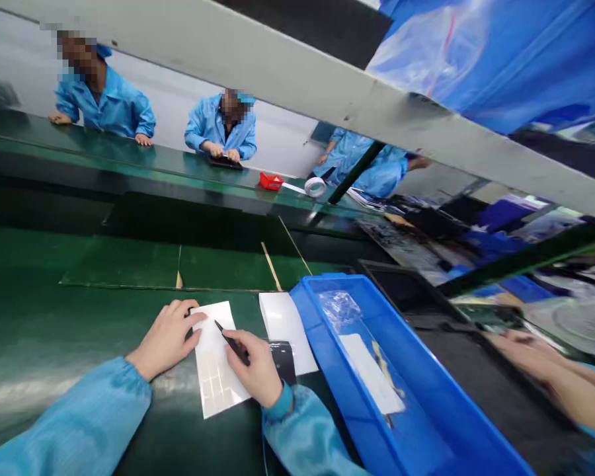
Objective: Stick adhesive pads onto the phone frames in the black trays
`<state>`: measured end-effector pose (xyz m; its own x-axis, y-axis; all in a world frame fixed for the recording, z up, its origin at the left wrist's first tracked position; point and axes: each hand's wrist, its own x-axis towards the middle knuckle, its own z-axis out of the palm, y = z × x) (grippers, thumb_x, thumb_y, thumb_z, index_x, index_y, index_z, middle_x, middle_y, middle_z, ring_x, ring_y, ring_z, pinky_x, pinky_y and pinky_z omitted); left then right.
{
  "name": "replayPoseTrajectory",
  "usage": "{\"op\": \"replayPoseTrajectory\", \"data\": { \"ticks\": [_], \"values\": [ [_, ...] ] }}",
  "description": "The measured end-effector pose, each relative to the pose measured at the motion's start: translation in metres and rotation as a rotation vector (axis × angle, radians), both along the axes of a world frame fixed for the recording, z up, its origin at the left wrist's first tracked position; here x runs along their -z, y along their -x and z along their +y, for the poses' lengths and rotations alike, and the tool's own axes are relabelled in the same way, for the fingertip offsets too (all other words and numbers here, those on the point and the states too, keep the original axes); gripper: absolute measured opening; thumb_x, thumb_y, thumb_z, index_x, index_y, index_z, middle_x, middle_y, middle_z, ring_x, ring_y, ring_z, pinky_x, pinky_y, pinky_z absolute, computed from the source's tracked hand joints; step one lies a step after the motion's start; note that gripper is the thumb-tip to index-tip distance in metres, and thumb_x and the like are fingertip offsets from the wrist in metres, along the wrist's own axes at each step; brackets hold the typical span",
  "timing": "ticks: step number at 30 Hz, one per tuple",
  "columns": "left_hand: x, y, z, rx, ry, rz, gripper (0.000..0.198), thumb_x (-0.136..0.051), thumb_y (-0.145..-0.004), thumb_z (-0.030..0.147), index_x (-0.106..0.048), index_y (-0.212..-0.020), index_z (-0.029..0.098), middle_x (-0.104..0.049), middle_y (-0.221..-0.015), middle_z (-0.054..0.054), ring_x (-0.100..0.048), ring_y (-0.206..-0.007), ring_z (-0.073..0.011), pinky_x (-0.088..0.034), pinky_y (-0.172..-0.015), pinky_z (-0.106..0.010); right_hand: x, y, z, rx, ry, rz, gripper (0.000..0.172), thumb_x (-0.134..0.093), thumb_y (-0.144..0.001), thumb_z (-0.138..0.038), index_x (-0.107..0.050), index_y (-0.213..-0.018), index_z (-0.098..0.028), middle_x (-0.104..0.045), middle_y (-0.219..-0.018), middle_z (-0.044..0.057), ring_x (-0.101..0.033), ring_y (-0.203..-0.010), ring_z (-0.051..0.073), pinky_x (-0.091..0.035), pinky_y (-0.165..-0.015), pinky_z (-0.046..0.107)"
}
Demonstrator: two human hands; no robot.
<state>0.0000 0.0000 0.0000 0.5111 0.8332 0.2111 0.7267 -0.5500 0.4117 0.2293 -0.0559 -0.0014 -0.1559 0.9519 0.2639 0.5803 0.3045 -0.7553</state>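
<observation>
A glossy white sheet [218,383] lies at a slant on the green bench in front of me. My left hand [171,336] is curled at its upper left edge, fingertips over the paper. Between that hand's thumb and fingers shows a small dark piece [189,332], mostly hidden by them. My right hand [258,371] pinches slim black tweezers [235,345], their tip pointing down at the upper part of the sheet. Beside my right wrist are a dark, flat, shiny piece [283,362] and another white sheet stack [283,324].
A blue plastic bin [322,360] on the right holds a white strip [371,373] and clear plastic [340,309]. Another person's arms [550,370] reach in at far right. Across the bench are co-workers in blue, a red tray [270,181] and a tape roll [315,188]. A beam [297,73] crosses overhead.
</observation>
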Motion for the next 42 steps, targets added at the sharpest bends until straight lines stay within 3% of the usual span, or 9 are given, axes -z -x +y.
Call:
{"op": "replayPoseTrajectory", "data": {
  "ticks": [6,15,29,36,42],
  "values": [
    [0.004,-0.001,0.0,0.004,-0.006,-0.034,0.026,-0.051,-0.094,0.028,-0.064,-0.116,0.03,-0.054,-0.126,-0.005,-0.05,-0.111,-0.026,-0.043,-0.089,-0.042,-0.002,-0.001,0.0,0.017,0.001,0.003,0.027,-0.061,-0.084,-0.018,-0.071,-0.109,-0.022,-0.074,-0.092,0.003,-0.063,-0.068,0.016,-0.05,-0.065,0.029],
    [-0.006,-0.003,-0.003,-0.007,-0.025,-0.046,0.026,-0.053,-0.092,0.025,-0.066,-0.114,0.028,-0.056,-0.124,-0.006,-0.051,-0.108,-0.0254,-0.044,-0.087,-0.041,-0.005,-0.002,0.001,0.012,0.033,0.02,0.025,-0.062,-0.088,-0.022,-0.072,-0.111,-0.022,-0.075,-0.1,0.006,-0.068,-0.077,0.019,-0.054,-0.071,0.031],
    [-0.001,-0.001,-0.001,-0.001,-0.022,-0.027,0.027,-0.052,-0.093,0.026,-0.065,-0.117,0.029,-0.055,-0.127,-0.006,-0.05,-0.11,-0.0261,-0.044,-0.089,-0.043,-0.01,-0.001,0.001,0.004,0.034,0.023,0.026,-0.063,-0.088,-0.022,-0.073,-0.112,-0.022,-0.075,-0.101,0.006,-0.07,-0.08,0.02,-0.055,-0.074,0.032],
    [0.001,0.0,0.0,0.001,-0.031,-0.032,0.027,-0.051,-0.094,0.028,-0.065,-0.117,0.03,-0.055,-0.128,-0.006,-0.051,-0.111,-0.0257,-0.045,-0.089,-0.043,-0.015,0.001,0.0,-0.004,0.032,-0.018,0.023,-0.063,-0.091,-0.028,-0.075,-0.109,-0.022,-0.075,-0.087,0.005,-0.067,-0.074,0.019,-0.053,-0.069,0.032],
    [0.006,0.001,0.0,-0.014,-0.033,-0.06,0.028,-0.049,-0.096,0.032,-0.067,-0.118,0.032,-0.056,-0.131,-0.005,-0.052,-0.111,-0.0259,-0.046,-0.091,-0.044,-0.015,0.003,-0.001,0.021,0.02,-0.007,0.02,-0.065,-0.09,-0.028,-0.076,-0.105,-0.021,-0.075,-0.089,0.006,-0.069,-0.077,0.02,-0.053,-0.071,0.031]
  ]
}}
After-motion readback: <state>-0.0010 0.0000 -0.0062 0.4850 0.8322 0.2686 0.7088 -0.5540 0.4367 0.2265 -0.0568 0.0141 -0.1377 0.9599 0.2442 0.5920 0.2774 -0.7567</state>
